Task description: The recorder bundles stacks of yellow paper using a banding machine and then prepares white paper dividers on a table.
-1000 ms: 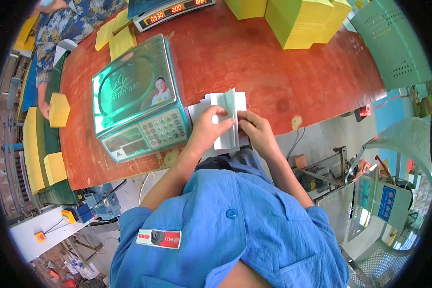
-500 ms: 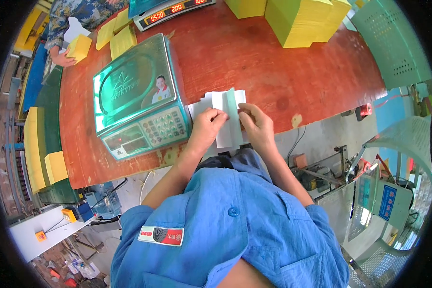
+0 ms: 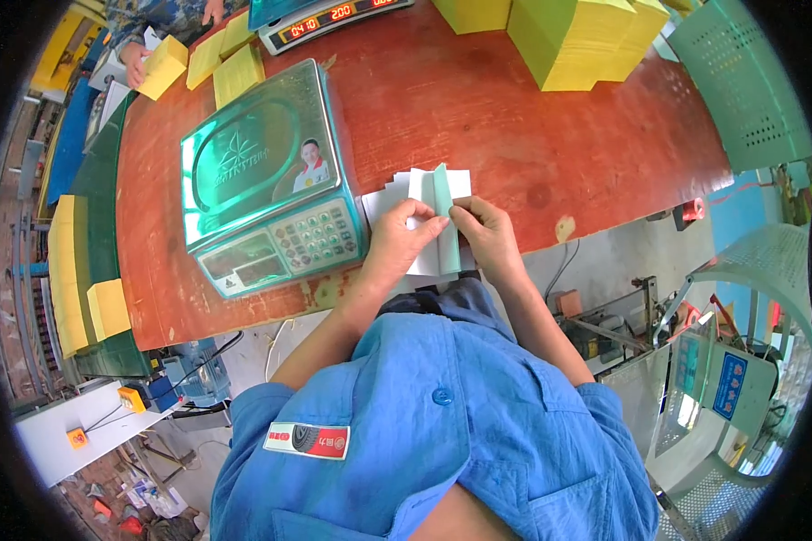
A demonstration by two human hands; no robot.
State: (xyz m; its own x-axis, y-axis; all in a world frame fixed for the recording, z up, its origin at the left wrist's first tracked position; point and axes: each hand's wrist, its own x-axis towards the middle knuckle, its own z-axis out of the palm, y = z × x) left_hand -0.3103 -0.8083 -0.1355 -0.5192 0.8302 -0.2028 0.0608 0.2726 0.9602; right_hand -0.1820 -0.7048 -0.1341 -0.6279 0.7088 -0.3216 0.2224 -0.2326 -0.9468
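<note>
A pale green strip of paper stands lengthwise before me, creased along its length. My left hand pinches its left side between thumb and fingers. From the other side my right hand pinches the strip's right edge, with the fingertips of both hands almost meeting. Beneath lie several white sheets, loosely overlapped at the table's near edge; my hands cover part of them. Just left of the sheets sits a weighing scale with a shiny pan and a keypad, and nothing lies on its pan.
Red table with a worn near edge. Tall yellow paper stacks stand far right, beside a green perforated panel. A second scale with a lit display is at the back. A co-worker's hand holds a yellow stack far left.
My left fingertips have come right, onto the green strip, which now looks narrower and more folded. At the far left, the co-worker's hand and yellow stack have shifted, and the far scale's reading differs.
</note>
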